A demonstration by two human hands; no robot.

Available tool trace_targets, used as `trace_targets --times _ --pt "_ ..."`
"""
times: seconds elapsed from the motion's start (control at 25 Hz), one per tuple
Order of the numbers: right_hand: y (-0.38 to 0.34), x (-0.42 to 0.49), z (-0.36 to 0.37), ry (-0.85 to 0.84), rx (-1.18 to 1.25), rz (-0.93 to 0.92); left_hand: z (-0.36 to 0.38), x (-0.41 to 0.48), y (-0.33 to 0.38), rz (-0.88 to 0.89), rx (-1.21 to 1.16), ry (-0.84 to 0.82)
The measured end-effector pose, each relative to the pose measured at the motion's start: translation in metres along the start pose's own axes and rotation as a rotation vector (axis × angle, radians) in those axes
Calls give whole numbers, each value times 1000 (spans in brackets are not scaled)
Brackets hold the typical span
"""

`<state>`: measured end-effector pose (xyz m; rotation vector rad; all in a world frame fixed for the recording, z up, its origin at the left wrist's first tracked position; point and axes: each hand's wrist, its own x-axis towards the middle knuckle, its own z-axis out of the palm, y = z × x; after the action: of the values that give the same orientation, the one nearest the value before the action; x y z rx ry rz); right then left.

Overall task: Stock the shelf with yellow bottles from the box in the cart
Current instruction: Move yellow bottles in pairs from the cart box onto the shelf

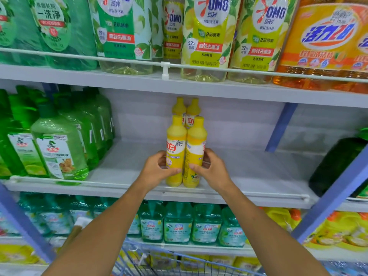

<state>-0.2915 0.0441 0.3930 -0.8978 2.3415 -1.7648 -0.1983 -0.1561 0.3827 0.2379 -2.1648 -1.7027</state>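
1. The left hand [157, 168] grips the front-left yellow bottle [175, 148] low on its label, its fingers [175, 170] curled round the body. The right hand [211, 168] holds the front-right yellow bottle [195, 152] the same way.
2. Both bottles are upright and touching each other at the front edge of the middle shelf [258, 176], just in front of the rear pair [186, 108] of yellow bottles.
3. These bottles are tall and narrow. If either is released before its base sits flat, it could tip forward off the edge into the cart [179, 261] below.
4. A hard push backward could topple the rear pair, which has bare shelf on both sides and nothing to brace it.
5. I cannot tell whether the bases are already fully on the shelf. If they are not, a bottle may catch on the front edge and tilt.
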Motion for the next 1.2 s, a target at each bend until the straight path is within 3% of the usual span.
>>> trace_targets --times 0.24,0.48,0.56,0.72,1.04,1.2 --pt "-1 2 26 225 -109 19 12 3 -10 -16 100 119" --pt "12 4 40 291 -210 53 21 3 -11 -10 242 202" --pt "11 0 40 254 -253 59 19 -1 -10 -13 220 202" --pt "17 -10 37 132 -228 60 5 -4 -16 -20 103 50" --pt "11 5 48 258 -345 165 19 12 -16 -68 282 204" --pt "12 7 43 144 -380 223 24 19 -20 -76 322 236"
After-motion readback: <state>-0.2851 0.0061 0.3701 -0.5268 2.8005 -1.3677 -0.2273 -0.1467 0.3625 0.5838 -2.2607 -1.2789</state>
